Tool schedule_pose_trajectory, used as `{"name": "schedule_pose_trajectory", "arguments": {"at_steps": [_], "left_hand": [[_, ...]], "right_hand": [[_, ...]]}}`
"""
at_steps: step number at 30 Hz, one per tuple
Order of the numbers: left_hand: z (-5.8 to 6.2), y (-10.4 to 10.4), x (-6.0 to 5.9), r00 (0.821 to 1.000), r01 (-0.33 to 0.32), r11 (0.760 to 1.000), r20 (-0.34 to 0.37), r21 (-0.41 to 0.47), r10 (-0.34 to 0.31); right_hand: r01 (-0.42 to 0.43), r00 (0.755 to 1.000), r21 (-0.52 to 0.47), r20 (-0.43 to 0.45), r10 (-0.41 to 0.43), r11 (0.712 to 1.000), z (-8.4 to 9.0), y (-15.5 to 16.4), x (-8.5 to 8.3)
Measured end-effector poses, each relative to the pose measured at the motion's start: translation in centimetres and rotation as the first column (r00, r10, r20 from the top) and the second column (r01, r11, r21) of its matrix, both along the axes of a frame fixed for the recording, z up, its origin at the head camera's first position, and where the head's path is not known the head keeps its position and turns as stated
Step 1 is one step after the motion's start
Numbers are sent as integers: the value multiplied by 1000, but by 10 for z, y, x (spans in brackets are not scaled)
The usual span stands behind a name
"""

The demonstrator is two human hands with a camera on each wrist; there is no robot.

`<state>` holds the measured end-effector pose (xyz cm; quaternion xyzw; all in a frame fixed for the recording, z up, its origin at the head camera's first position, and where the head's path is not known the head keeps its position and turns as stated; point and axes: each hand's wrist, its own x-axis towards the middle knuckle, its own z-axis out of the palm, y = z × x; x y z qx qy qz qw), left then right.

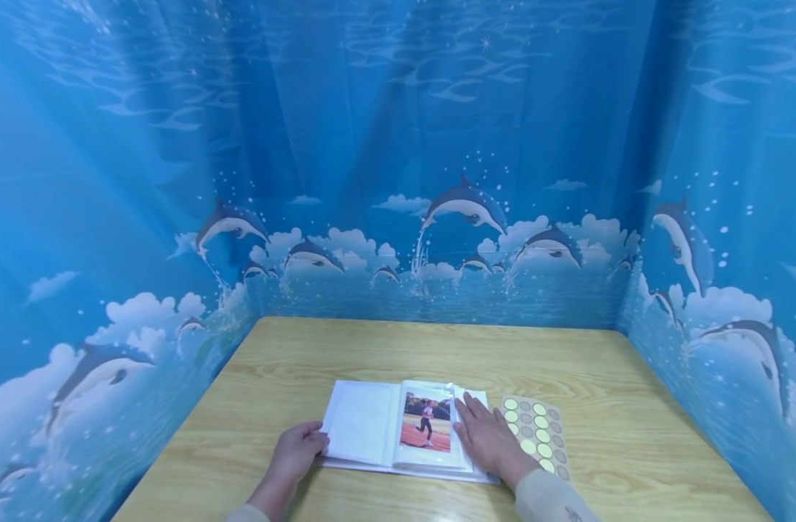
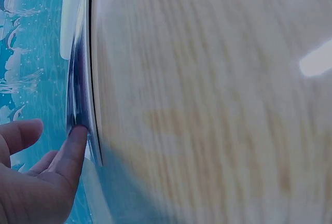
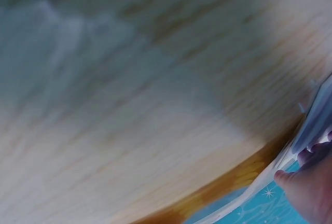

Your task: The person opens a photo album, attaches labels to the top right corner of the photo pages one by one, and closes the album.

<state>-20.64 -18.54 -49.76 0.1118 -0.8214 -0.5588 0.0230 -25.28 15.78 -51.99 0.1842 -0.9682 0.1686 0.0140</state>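
An open photo album [image 1: 360,420] with white pages lies on the table. Its raised-looking clear sleeve holds a photo [image 1: 426,424] of a runner on a red track. At the album's left edge is my left hand [image 1: 296,451]; in the left wrist view a fairly straight finger [image 2: 72,151] touches that edge, with the thumb apart from it. My right hand [image 1: 492,438] rests with extended fingers on the album's right side, over the sleeve's edge. The right wrist view catches only part of this hand [image 3: 308,182] beside the album's edge.
Just right of the album lies a sheet of round stickers [image 1: 544,438], yellow and grey-brown, partly covered by my right forearm. The wood-grain table [image 1: 398,344] is bordered by a blue dolphin-print curtain [image 1: 346,174] at the back and both sides.
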Motion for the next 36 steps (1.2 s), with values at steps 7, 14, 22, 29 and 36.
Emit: {"name": "schedule_pose_trajectory", "arguments": {"at_steps": [7,14,22,29,36], "left_hand": [[6,2,-1,999,5,1000,-46,-1,-5],[16,13,-3,994,42,999,-101,-2,-42],[22,33,-8,981,113,993,-153,-26,-116],[19,54,-15,976,157,986,-148,-52,-163],[14,73,-20,951,228,962,-178,-152,-254]], "right_hand": [[-2,1000,-7,-4,2,1000,-2,0,0],[-2,1000,4,-9,2,1000,-1,0,0],[5,1000,0,6,-5,1000,1,0,1],[9,1000,-4,20,-9,1000,0,0,1],[10,1000,3,21,-10,1000,1,-1,2]]}}
